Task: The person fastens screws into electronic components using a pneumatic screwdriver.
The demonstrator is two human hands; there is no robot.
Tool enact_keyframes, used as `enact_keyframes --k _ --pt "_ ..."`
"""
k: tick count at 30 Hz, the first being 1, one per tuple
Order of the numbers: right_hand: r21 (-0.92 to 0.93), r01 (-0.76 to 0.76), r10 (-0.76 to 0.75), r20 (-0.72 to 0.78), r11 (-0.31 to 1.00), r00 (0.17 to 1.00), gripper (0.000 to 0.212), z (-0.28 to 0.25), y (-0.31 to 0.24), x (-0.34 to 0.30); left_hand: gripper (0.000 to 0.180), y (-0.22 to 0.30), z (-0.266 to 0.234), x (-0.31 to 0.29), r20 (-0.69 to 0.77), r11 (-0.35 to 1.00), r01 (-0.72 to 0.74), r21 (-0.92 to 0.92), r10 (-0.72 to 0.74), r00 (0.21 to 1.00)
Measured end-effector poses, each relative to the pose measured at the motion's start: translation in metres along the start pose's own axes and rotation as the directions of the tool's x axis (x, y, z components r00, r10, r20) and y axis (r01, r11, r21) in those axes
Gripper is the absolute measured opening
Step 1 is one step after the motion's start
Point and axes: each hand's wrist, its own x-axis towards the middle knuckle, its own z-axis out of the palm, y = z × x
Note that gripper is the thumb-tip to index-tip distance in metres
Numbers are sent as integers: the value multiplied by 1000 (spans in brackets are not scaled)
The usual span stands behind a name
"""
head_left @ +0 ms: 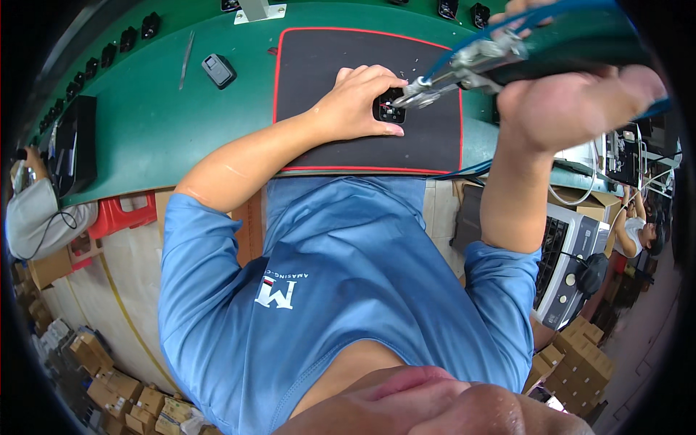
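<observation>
On a black mat with a red border, my left hand grips a small black square housing, fingers at its far side and thumb at its near side. Small light parts and a bit of red show inside the housing. My right hand is raised at the right, smeared by motion, round a large hand tool with a metal front and a dark body. Its exact kind is unclear. The tool's narrow tip points left and down, at the housing's open face. A blue hose runs along the tool.
A dark grey boxy device and a thin metal strip lie on the green table. Several black housings line its far left edge. A metal post base stands behind the mat. A black box is at the left.
</observation>
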Motion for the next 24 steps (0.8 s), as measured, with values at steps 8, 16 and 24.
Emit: enact_keyframes --k 8,16,24 --pt "6 -61 60 95 998 994 88 -27 29 -22 81 -2 3 -2 -35 999 -32 11 32 999" --pt "-53 -51 52 6 997 999 91 -31 46 -36 81 2 2 0 -34 1000 -19 -8 18 999" --pt "27 -139 140 -26 990 990 92 -24 35 -27 80 1 1 0 -36 1000 -19 -16 18 999"
